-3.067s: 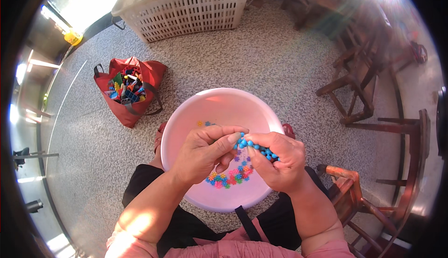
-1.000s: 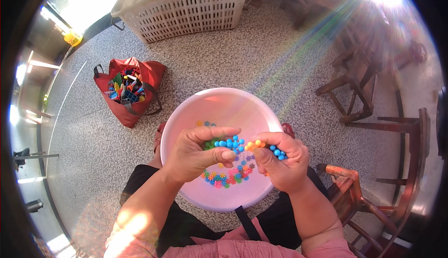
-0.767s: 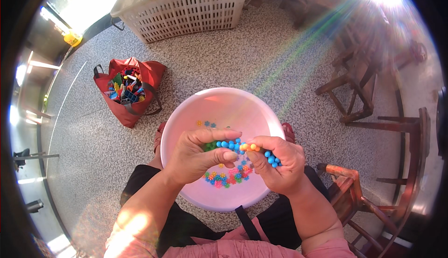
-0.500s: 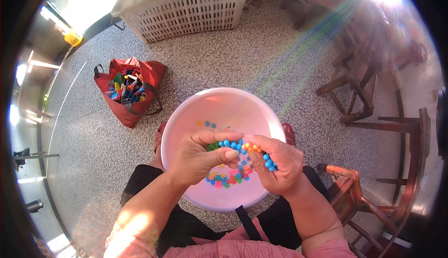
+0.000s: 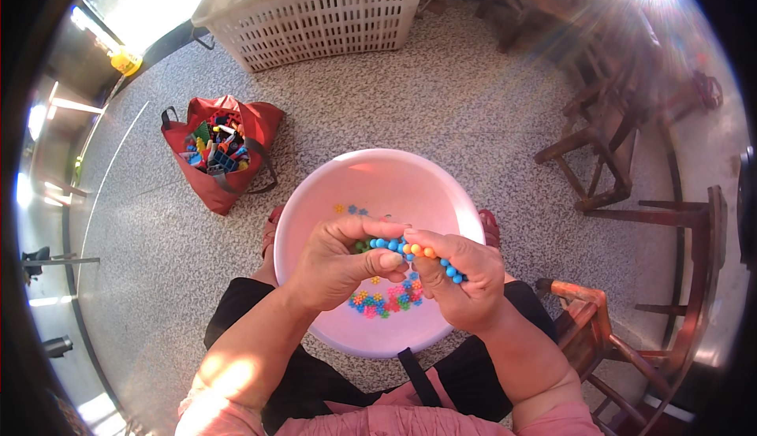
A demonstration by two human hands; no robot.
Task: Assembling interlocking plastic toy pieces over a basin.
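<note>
Over a pink basin (image 5: 410,184), both my hands are closed on knobbly, flower-shaped plastic beads. My left hand (image 5: 327,266) pinches a blue bead piece (image 5: 385,244) between thumb and fingers, with green knobs just behind it. My right hand (image 5: 477,282) grips an orange bead piece (image 5: 418,251), and further blue knobs (image 5: 453,271) stick out below its fingers. The orange and blue pieces meet between my fingertips; whether they are locked together I cannot tell. Loose flower beads (image 5: 382,303) in several colours lie in the basin, partly hidden by my hands.
A red bag (image 5: 213,188) full of mixed toy pieces stands on the speckled floor, left of the basin. Farther off is a white slatted basket (image 5: 331,30) holding metal items. Wooden stools (image 5: 587,168) and a wooden chair (image 5: 583,310) stand to the right.
My right hand has shifted slightly left and turned, bringing the orange piece closer against the blue one at my left fingertips. My left hand stays nearly still.
</note>
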